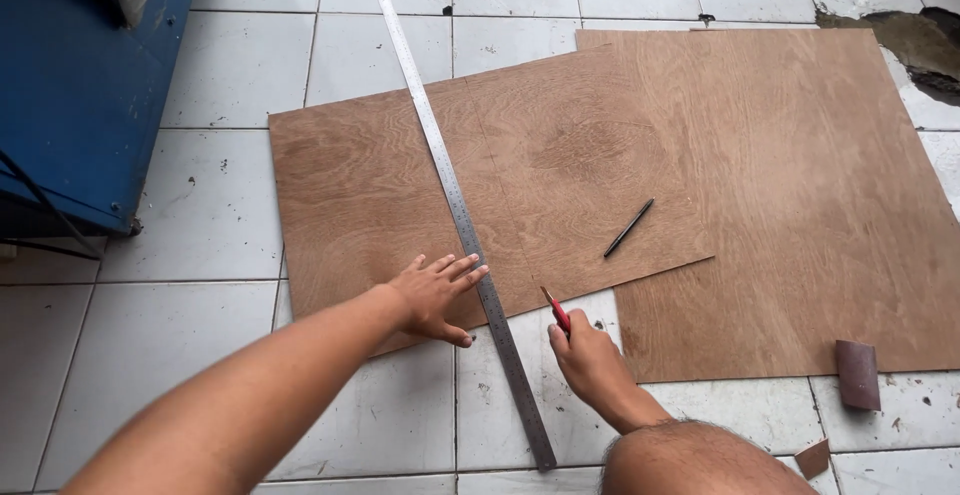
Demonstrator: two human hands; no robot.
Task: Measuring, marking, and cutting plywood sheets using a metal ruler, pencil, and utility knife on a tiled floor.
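Note:
My left hand (432,295) lies flat with fingers spread on the near edge of a brown plywood sheet (400,175), its fingertips touching a long steel ruler (455,205). The ruler runs diagonally across the sheet from the far tiles to the floor near me. My right hand (588,355) is closed around a red-handled cutter (556,310), blade pointing up toward the sheet's near edge, just right of the ruler. A black pen (628,228) lies loose on the sheet.
A larger plywood sheet (800,185) lies under the right side of the first one on white floor tiles (220,205). A blue cabinet (80,85) stands at the left. A small brown block (858,373) and a wood scrap (812,458) lie near the right. My knee (700,460) shows at the bottom.

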